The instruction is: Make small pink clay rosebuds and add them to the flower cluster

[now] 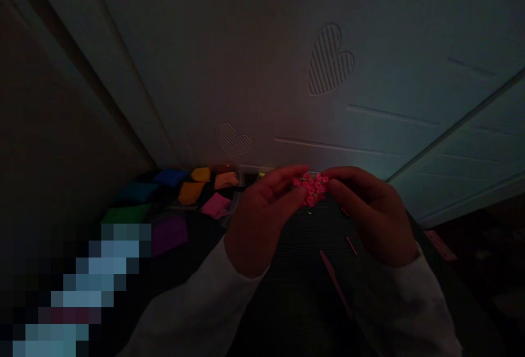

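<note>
The left hand (262, 212) and right hand (375, 212) hold a pink rose cluster (312, 188) between their fingers above the desk (295, 275).

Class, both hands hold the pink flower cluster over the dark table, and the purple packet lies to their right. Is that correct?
The side is wrong: in the head view, the purple packet lies left of the left hand and the right hand, which do hold the pink flower cluster over the dark table.
</note>
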`<control>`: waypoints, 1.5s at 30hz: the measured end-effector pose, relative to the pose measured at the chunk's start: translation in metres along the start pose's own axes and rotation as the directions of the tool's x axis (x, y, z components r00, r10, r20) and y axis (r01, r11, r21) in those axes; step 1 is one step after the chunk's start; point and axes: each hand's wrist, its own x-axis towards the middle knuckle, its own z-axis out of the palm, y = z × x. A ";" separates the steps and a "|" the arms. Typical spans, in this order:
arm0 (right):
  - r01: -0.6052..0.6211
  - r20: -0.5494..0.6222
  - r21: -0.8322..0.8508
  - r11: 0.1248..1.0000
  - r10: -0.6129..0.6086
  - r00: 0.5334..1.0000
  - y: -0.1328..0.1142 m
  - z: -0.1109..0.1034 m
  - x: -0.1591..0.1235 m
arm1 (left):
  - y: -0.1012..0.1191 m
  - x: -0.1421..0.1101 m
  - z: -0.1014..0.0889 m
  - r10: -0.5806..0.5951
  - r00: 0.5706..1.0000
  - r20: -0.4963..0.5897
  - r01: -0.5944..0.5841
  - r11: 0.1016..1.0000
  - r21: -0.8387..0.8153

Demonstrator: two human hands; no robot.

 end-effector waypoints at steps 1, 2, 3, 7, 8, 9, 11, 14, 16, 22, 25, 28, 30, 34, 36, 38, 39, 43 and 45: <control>0.003 0.007 0.001 1.000 -0.003 1.000 -0.001 0.000 0.000 | 0.000 0.000 0.000 0.005 1.000 -0.007 -0.005 1.000 0.005; 0.009 0.014 0.003 1.000 -0.009 1.000 -0.001 0.000 0.000 | -0.001 0.000 0.000 0.009 1.000 -0.012 -0.009 1.000 0.008; 0.013 0.023 0.005 1.000 -0.013 1.000 -0.001 0.000 0.000 | -0.001 0.001 0.000 0.011 1.000 -0.014 -0.011 1.000 0.007; 0.015 0.047 0.012 1.000 -0.016 0.999 -0.001 0.000 -0.001 | 0.000 0.001 0.000 0.017 1.000 -0.019 -0.017 1.000 0.015; 0.015 0.048 0.011 1.000 -0.015 0.999 -0.001 0.000 -0.001 | 0.000 0.001 0.000 0.015 1.000 -0.015 -0.015 1.000 0.015; 0.016 0.047 0.007 1.000 -0.016 0.999 -0.001 0.000 -0.001 | 0.000 0.001 0.000 0.015 1.000 -0.012 -0.015 1.000 0.017; 0.017 0.044 0.000 1.000 -0.017 0.999 -0.001 0.000 -0.001 | 0.000 0.000 0.000 0.018 1.000 -0.011 -0.018 1.000 0.021; 0.017 0.046 -0.007 1.000 -0.016 0.999 -0.001 0.000 -0.001 | 0.000 0.000 0.000 0.026 1.000 -0.014 -0.025 0.999 0.039; 0.022 0.053 -0.019 1.000 -0.021 0.998 -0.002 0.000 -0.001 | 0.000 0.000 0.000 0.023 1.000 -0.017 -0.023 0.999 0.050; 0.022 0.060 -0.066 0.998 -0.018 0.998 -0.003 0.002 -0.003 | 0.000 0.000 0.000 0.022 0.999 -0.034 -0.020 0.998 0.063; 0.041 0.056 -0.077 0.996 -0.036 0.998 -0.004 0.003 -0.005 | 0.000 0.000 0.000 0.022 0.999 -0.035 -0.020 0.998 0.066; 0.067 0.047 -0.105 0.992 -0.063 0.997 -0.005 0.005 -0.006 | 0.000 0.000 0.000 0.023 0.999 -0.031 -0.021 0.998 0.063; 0.073 0.046 -0.121 0.990 -0.068 0.997 -0.006 0.005 -0.006 | -0.001 0.001 0.000 0.019 1.000 -0.023 -0.017 0.998 0.055; 0.026 0.046 -0.102 0.994 -0.022 0.999 -0.003 0.003 -0.004 | -0.002 0.002 -0.001 0.007 1.000 -0.005 -0.006 0.999 0.048; 0.011 -0.015 -0.083 0.996 -0.013 1.000 -0.003 -0.001 -0.004 | -0.001 0.004 -0.004 -0.007 1.000 0.010 0.007 0.999 0.049; 0.021 -0.115 -0.070 0.997 -0.029 0.993 -0.008 -0.007 -0.009 | 0.002 0.006 -0.009 -0.003 1.000 0.016 0.002 0.998 0.062; 0.030 -0.170 -0.066 0.997 -0.041 0.985 -0.013 -0.010 -0.013 | 0.003 0.008 -0.012 0.011 1.000 0.013 -0.012 0.997 0.075; 0.015 -0.343 -0.104 0.994 -0.050 0.938 -0.041 -0.030 -0.040 | 0.001 0.015 -0.021 0.062 0.998 -0.027 -0.057 0.984 0.167; -0.018 -0.386 -0.153 0.988 -0.043 0.922 -0.048 -0.040 -0.056 | -0.007 0.019 -0.021 0.032 0.999 0.005 -0.032 0.977 0.210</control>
